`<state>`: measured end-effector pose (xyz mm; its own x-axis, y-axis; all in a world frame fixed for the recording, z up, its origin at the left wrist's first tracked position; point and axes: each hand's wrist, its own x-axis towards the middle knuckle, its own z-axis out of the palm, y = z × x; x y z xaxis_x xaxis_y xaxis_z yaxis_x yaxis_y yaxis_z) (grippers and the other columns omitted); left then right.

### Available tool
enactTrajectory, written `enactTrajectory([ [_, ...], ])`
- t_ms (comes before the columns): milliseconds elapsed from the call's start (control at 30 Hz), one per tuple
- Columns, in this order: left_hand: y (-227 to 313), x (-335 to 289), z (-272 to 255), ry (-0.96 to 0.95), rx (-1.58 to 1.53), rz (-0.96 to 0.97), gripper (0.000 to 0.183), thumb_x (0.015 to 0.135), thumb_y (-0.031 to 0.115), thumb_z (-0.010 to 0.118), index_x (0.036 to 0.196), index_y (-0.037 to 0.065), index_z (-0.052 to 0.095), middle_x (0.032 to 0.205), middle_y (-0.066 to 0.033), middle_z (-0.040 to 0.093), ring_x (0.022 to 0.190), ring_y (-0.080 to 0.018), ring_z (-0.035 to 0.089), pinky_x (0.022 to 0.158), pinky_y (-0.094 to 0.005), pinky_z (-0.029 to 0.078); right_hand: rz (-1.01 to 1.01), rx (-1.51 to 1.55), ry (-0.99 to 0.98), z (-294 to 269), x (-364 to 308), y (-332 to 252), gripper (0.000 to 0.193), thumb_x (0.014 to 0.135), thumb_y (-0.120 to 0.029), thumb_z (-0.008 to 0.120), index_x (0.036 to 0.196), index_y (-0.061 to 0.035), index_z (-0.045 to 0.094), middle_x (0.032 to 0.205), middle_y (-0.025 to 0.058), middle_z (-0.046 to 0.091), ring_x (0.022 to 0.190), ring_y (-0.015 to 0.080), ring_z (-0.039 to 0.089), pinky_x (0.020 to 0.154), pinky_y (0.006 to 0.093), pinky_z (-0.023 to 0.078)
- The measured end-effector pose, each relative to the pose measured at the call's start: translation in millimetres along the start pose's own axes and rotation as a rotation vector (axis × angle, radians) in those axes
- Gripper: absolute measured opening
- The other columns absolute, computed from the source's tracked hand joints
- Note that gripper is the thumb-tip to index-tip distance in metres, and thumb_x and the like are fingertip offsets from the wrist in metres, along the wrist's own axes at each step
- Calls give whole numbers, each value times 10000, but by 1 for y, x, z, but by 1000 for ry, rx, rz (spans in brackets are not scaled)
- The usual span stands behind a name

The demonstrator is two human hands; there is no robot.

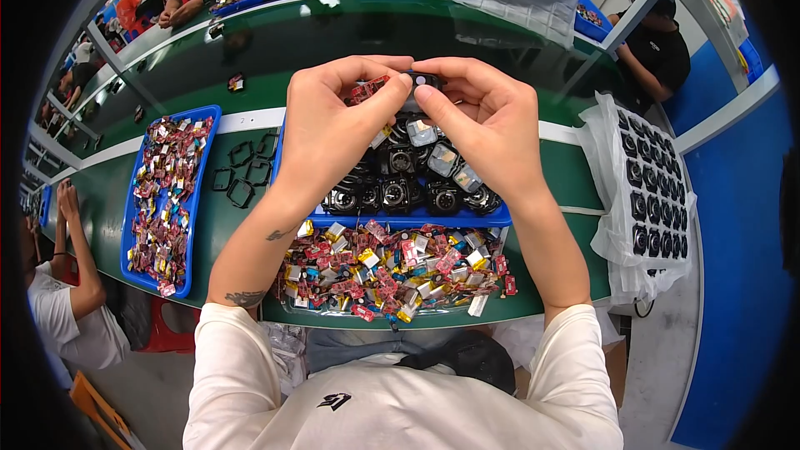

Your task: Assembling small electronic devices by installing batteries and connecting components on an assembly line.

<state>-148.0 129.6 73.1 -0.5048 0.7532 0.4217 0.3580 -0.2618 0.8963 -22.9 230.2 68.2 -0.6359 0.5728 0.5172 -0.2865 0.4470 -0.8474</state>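
- while the two hands meet above the blue bin (417, 221), the left hand (337, 121) pinches a red circuit board (369, 88) between thumb and forefinger; the other left fingers are curled, mostly hidden.
- right hand (487, 121): thumb and forefinger closed on a small black part (427, 80) with a pale round spot; its far side is out of sight.
- position: board and black part sit close together between the fingertips, above the black housings (398, 162) in the bin. cannot tell whether the two are joined; the thumbs cover the gap.
- weight, by judgement: board very light, black part light too; fingertips alone should carry both.
- board looks thin and stiff, likely fragile at its components; best held by the edges, pressing little on the face.
- black part looks like hard, smooth plastic, perhaps a bit slippery; its side walls seem the safest hold, clear of the pale spot.
- something yellow and pale shows under the left hand; whether it hangs from the board is unclear. if it does, a tug could strain the joint.
- loose boards (387, 275) lie heaped nearer the body, some with silvery or yellow-wrapped blocks; those would probably dent under a hard squeeze.
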Motion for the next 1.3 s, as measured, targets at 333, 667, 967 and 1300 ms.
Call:
enactTrajectory([
  [333, 1, -6, 8, 19, -80, 74, 123, 811, 62, 678, 886, -34, 695, 1033, -145, 669, 698, -72, 603, 616, -194, 503, -64, 31, 128, -5, 1, 0, 123, 820, -26, 638, 929, 18, 673, 777, 57, 671, 690, 74, 628, 621, 198, 507],
  [667, 16, -6, -5, -159, -152, -117, 183, 806, 160, 721, 878, -6, 693, 824, -41, 657, 698, -66, 606, 591, -210, 505, -22, 126, 128, -12, 6, -4, 140, 778, -17, 680, 906, 35, 655, 842, 60, 653, 733, 80, 614, 631, 196, 513],
  [967, 7, -2, -2, -157, -426, -248, 303, 801, 149, 733, 1022, -23, 615, 787, -50, 664, 647, -69, 611, 584, -194, 513, -125, -7, 162, -6, 0, -11, 146, 756, 19, 666, 900, 39, 655, 841, 58, 651, 756, 91, 625, 664, 220, 541],
  [1300, 0, -3, 3, -148, -449, -247, 251, 805, 176, 732, 970, 14, 633, 786, -27, 658, 643, -50, 597, 564, -183, 497, -147, 93, 123, -6, 0, -12, 129, 769, -1, 707, 870, 42, 640, 847, 77, 655, 759, 102, 642, 647, 215, 535],
])
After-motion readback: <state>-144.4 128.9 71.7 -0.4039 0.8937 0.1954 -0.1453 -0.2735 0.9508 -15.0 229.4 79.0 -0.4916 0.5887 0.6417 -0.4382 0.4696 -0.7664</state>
